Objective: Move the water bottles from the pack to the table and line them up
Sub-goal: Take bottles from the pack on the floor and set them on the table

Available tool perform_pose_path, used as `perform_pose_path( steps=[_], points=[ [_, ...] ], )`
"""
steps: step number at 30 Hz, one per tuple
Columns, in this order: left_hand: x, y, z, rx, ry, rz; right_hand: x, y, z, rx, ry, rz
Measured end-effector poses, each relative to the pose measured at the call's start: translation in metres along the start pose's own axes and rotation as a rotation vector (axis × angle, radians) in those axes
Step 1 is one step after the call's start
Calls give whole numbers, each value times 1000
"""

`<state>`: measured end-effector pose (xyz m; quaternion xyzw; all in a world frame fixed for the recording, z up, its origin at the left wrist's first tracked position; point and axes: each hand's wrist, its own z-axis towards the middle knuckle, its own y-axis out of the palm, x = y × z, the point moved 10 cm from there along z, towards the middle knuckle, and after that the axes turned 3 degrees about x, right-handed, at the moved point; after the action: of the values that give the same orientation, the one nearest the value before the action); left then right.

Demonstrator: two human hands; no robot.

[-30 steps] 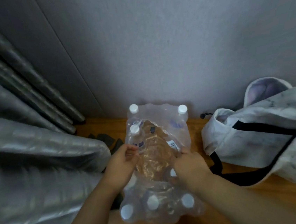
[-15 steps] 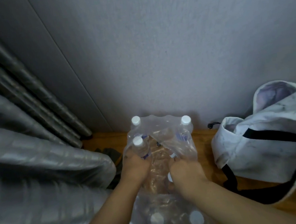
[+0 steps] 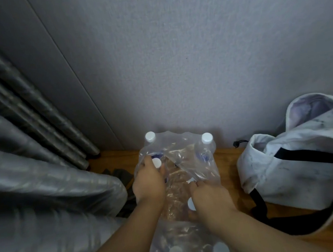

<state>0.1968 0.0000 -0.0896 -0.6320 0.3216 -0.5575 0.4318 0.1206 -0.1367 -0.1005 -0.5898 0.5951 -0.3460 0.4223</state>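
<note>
A bottle [image 3: 159, 167] is gripped just below its white cap by the left hand [image 3: 148, 184], fingers curled round the neck; it stands upright, cap up, long axis vertical, inside the torn pack [image 3: 198, 163]. The loose plastic film is pinched by the right hand [image 3: 209, 198]. The pack is set on the wooden table [image 3: 227, 166], its long axis running away toward the wall [image 3: 175, 63]. Other bottles are kept upright within. A white bag [image 3: 299, 163] lies just right; a curtain [image 3: 36, 201] hangs left.
</note>
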Motion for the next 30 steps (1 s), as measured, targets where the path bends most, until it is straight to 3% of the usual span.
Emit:
perform_pose_path(
  steps=[6, 12, 20, 30],
  points=[
    [14, 3, -6, -189, 179, 235, -3, 8, -1, -59, 33, 47],
    [18, -40, -23, -259, 180, 227, -2, -38, -17, 55, 89, 281],
    [49, -189, -60, -214, 166, 116, -37, -171, -82, 127, 72, 369],
    [83, -421, -117, -155, 1, 27, -101, -354, -214, 51, -43, 289]
  ],
)
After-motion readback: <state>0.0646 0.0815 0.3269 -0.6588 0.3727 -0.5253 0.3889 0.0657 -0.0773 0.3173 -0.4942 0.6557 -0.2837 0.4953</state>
